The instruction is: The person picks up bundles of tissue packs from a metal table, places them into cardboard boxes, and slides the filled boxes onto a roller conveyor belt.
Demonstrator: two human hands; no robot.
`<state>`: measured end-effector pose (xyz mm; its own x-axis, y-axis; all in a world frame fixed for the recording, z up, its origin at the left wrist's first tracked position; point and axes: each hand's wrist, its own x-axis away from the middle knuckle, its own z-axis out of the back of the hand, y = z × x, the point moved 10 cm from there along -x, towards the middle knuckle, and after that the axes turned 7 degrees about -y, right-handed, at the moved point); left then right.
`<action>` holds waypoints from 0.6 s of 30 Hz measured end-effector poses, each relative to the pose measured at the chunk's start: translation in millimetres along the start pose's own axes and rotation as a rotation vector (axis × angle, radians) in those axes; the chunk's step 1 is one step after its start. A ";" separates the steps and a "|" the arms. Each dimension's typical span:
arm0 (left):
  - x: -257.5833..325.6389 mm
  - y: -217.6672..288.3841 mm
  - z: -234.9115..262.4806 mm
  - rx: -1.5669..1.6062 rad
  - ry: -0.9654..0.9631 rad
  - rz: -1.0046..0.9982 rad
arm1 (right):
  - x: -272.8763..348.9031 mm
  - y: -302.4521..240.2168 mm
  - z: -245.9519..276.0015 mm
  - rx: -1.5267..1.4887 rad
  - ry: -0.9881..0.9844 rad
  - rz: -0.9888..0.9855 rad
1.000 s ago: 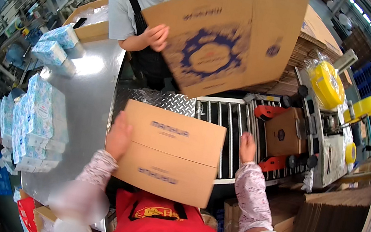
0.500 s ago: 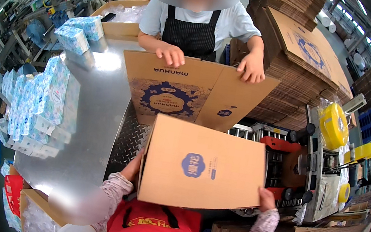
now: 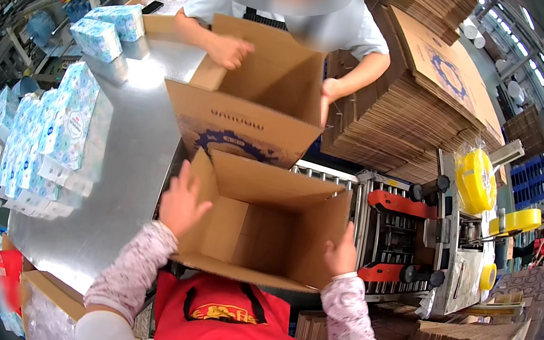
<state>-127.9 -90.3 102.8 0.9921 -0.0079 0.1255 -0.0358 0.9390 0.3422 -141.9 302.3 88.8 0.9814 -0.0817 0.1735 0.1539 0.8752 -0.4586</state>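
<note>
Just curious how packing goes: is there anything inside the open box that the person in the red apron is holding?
No. The open cardboard box between the left hand and right hand shows only bare brown walls.

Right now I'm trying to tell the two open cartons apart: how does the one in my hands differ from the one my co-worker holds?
The near carton is held by your left hand and right hand on its outer sides; the far carton has the co-worker's hands inside its top. The far carton shows a blue round print on its front panel; on the near carton only bare insides show. The near carton sits lower, in front of the other. Both are brown, corrugated, open and empty.
</note>
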 end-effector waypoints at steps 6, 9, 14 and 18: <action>17.5 -65.7 -158.4 0.148 -0.384 0.395 | -5.7 107.6 -46.3 -0.543 -0.196 0.004; 22.9 -47.8 -248.1 0.446 -0.415 0.374 | -1.1 105.1 -40.3 -0.708 -0.249 0.131; 22.7 -79.0 -196.1 0.503 -0.517 0.143 | -4.9 8.0 -72.2 -0.811 -0.311 0.161; 78.9 -234.3 -6.3 0.903 0.178 0.322 | -14.2 -37.6 -119.9 -0.296 -0.273 0.298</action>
<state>-40.5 -308.7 26.6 0.9196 0.3250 0.2208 -0.3138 0.2691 0.9106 -147.9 213.4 -1.0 0.9281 0.3136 0.2008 -0.0641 0.6657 -0.7434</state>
